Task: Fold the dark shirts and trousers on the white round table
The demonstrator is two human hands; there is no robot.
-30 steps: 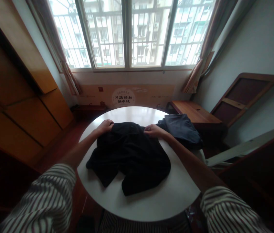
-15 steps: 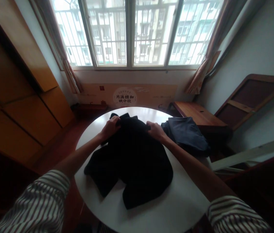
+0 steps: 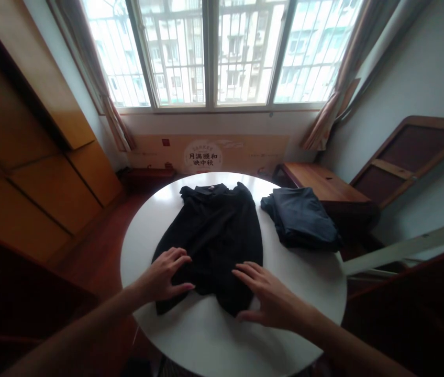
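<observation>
A black collared shirt [image 3: 218, 230] lies spread on a round white table [image 3: 214, 345], its collar at the far side and its lower edge toward me. My left hand [image 3: 169, 275] is over the shirt's lower left part, thumb and fingers apart. Over the lower right part is my right hand [image 3: 265, 293], also with thumb and fingers spread. Both hands are at or just above the cloth; exact contact is hard to tell. Some creases run across the dark fabric.
A stack of folded dark blue-grey clothes [image 3: 304, 217] sits at the table's right edge. Behind it stands a wooden bench [image 3: 320, 180]. Wooden cabinets [image 3: 57, 193] line the left, and a barred window [image 3: 241, 57] is ahead.
Both hands have let go of the shirt's far part and come back toward me to its near end. The shirt, bunched and folded over before, now lies flatter with its collar showing.
</observation>
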